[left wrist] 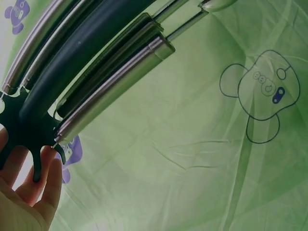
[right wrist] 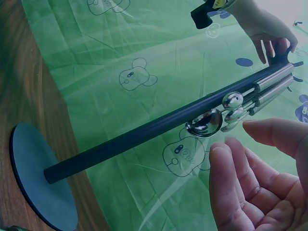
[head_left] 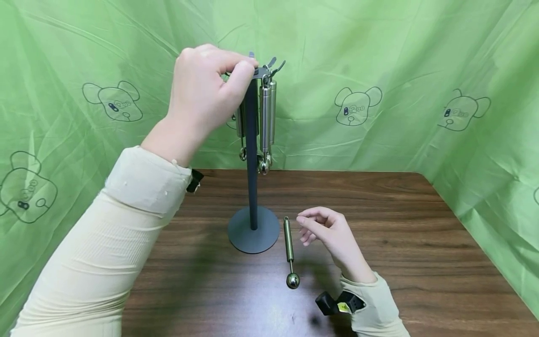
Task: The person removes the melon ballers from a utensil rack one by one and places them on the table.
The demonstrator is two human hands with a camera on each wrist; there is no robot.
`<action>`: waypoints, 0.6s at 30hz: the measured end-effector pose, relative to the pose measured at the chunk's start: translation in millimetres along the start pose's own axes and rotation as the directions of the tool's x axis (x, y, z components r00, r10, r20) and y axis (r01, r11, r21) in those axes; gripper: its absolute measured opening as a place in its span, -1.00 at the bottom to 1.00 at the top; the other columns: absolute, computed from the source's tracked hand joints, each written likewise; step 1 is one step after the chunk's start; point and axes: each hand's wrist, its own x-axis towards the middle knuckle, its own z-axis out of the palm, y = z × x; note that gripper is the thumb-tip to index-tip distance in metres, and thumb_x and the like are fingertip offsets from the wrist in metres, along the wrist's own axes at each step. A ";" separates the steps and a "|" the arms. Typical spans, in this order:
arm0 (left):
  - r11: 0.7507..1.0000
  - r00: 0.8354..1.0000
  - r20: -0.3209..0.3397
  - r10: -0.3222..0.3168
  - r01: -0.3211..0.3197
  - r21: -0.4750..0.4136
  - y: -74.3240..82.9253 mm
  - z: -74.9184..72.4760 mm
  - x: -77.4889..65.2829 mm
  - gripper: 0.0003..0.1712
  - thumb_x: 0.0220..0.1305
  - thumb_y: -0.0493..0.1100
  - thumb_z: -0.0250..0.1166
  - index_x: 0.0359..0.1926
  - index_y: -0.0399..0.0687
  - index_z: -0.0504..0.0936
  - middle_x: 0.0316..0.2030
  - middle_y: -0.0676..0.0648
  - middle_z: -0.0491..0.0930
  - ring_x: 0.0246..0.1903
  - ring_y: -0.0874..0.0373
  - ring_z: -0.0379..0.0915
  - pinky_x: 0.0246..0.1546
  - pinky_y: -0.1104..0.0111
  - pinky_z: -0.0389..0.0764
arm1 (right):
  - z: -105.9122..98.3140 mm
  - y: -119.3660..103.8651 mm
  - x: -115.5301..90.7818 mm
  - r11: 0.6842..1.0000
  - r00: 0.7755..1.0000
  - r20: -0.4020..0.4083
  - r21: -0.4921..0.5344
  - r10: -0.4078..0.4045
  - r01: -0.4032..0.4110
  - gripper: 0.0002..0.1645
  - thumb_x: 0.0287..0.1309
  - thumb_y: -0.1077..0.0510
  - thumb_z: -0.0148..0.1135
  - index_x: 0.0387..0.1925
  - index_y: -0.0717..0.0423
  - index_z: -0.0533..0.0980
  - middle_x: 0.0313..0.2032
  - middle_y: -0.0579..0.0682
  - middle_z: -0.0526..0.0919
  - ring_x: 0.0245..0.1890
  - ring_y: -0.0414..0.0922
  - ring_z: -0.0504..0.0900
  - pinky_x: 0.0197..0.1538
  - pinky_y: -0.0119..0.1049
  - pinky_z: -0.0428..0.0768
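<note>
A dark grey utensil stand (head_left: 251, 178) rises from its round base (head_left: 267, 234). My left hand (head_left: 206, 89) grips the hooked top from the left, thumb and fingers at the hooks. In the left wrist view, fingers curl in among the rack's prongs (left wrist: 36, 168). Several metal scoops (head_left: 265, 117) hang from the hooks, bowls downward; one shiny bowl (right wrist: 207, 123) shows in the right wrist view. A melon baller (head_left: 288, 243) lies on the table right of the base, its round end toward me. Beside its handle, my right hand (head_left: 330, 234) hovers with loosely bent fingers, holding nothing.
The brown wooden table (head_left: 379, 243) reaches back to a green curtain (head_left: 311, 42) printed with cartoon mouse heads, which also hangs along both sides. A small black camera (head_left: 332, 303) is strapped at the right wrist.
</note>
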 end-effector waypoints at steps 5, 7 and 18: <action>0.992 0.997 0.039 -0.066 0.069 -0.101 -0.4 -0.9 2.3 -0.48 0.23 -0.16 -0.05 -0.72 -0.06 0.72 -0.16 0.11 0.77 -0.12 0.18 0.62 -0.37 0.52 0.26 | -1.3 -2.2 -0.9 1.000 1.000 -0.012 0.008 -0.005 0.005 -0.88 0.23 0.26 0.28 -0.21 0.22 0.60 -0.53 0.08 0.68 -0.59 -0.15 0.67 -0.43 -0.21 0.70; 0.990 0.996 0.042 -0.072 0.077 -0.115 -1.5 -1.4 2.4 -0.51 0.23 -0.17 -0.05 -0.58 0.01 0.81 -0.16 0.10 0.77 -0.10 0.18 0.62 -0.35 0.52 0.28 | -1.6 -3.7 -1.0 1.000 1.000 -0.013 0.007 -0.014 0.014 -0.90 0.24 0.26 0.27 -0.21 0.20 0.61 -0.53 0.04 0.68 -0.59 -0.16 0.67 -0.42 -0.21 0.70; 0.968 0.997 0.039 -0.068 0.075 -0.239 -7.0 1.2 5.3 -0.51 0.21 -0.21 -0.06 -0.61 -0.07 0.78 -0.19 0.04 0.78 -0.14 0.23 0.62 -0.32 0.51 0.30 | -2.0 -31.2 6.9 0.987 0.992 -0.004 -0.095 -0.129 0.128 -0.76 0.25 0.23 0.27 -0.15 0.36 0.58 -0.51 -0.07 0.69 -0.53 -0.11 0.71 -0.32 -0.16 0.71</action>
